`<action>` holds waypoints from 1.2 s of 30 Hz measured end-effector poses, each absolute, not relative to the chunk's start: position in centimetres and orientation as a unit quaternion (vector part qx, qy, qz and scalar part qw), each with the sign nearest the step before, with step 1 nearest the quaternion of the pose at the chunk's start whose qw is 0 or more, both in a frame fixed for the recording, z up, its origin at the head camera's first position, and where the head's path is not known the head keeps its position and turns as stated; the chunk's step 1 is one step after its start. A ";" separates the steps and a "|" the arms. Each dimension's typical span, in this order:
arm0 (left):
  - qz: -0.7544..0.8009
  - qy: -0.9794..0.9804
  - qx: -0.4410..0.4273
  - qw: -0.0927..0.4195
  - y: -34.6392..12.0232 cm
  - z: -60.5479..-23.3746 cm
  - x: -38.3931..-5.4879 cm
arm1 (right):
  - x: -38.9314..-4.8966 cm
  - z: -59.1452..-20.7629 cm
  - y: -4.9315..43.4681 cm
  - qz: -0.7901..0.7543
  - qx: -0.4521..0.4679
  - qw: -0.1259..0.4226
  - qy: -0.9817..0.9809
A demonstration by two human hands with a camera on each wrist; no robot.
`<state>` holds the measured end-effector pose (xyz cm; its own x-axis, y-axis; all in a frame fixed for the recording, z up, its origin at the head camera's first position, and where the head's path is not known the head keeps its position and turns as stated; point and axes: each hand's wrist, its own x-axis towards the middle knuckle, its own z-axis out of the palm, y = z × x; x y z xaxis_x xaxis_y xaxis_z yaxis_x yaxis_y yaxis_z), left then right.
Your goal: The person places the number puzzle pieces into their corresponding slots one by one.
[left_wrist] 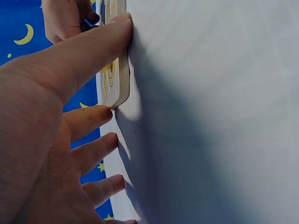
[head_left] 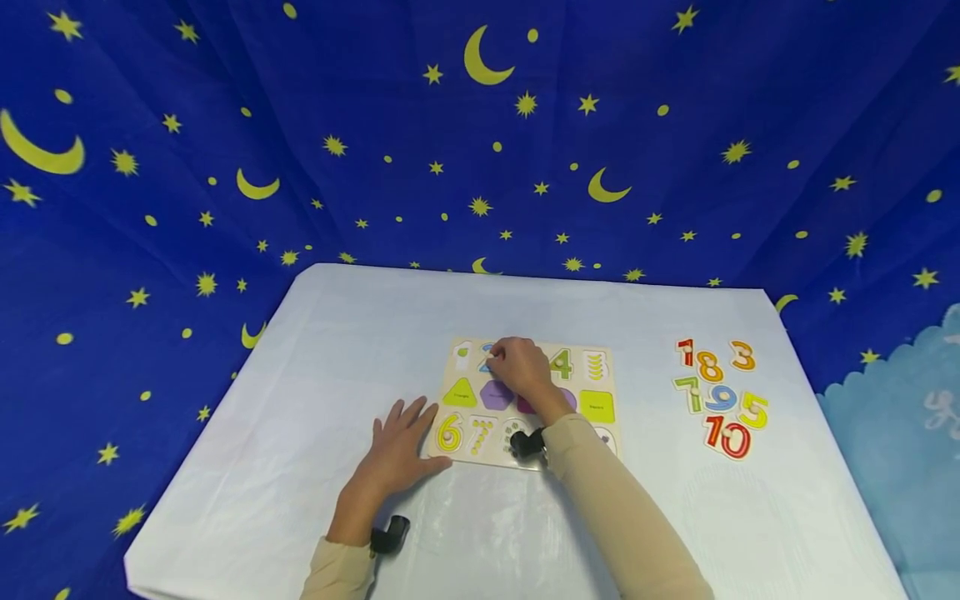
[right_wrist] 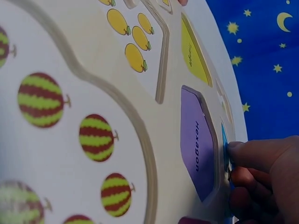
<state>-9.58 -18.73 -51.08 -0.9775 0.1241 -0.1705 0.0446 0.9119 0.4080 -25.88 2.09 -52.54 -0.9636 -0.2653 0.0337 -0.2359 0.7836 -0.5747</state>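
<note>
With the 4 (head_left: pixel 561 364) and 6 (head_left: pixel 449 433) seated and seven numerals (head_left: pixel 722 398) loose, my right hand (head_left: pixel 520 367) pinches the blue 2 (head_left: pixel 487 348); my splayed left hand (head_left: pixel 399 446) touches the board (head_left: pixel 487 458).

Pale wooden board (right_wrist: pixel 169 130): "Hexagon" on purple hexagon (right_wrist: pixel 196 135); yellow 6 (head_left: pixel 449 433), green 4 (head_left: pixel 561 364), part-hidden blue 2 (head_left: pixel 486 367). Loose wooden numerals: red 1 (head_left: pixel 686 352), orange 8 (head_left: pixel 708 367), orange 3 (head_left: pixel 743 356), green 7 (head_left: pixel 692 395), blue 9 (head_left: pixel 721 397), yellow 5 (head_left: pixel 753 411), red 10 (head_left: pixel 727 437).
</note>
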 end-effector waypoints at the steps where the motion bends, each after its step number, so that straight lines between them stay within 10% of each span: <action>1: 0.207 0.973 0.044 0.095 -18.7 -51.1 -9.6 | -25.9 -52.6 2.1 -0.300 -0.133 0.024 0.944; 36: 0.195 0.975 0.029 0.102 -18.5 -51.3 -9.8 | -25.0 -50.9 8.8 -0.353 -0.098 -0.024 0.930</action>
<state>-9.82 -18.54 -51.31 -0.9774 0.0959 -0.1883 0.0160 0.9220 0.3868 -24.96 8.76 -50.93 -0.9795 -0.1659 0.1145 -0.2000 0.7314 -0.6519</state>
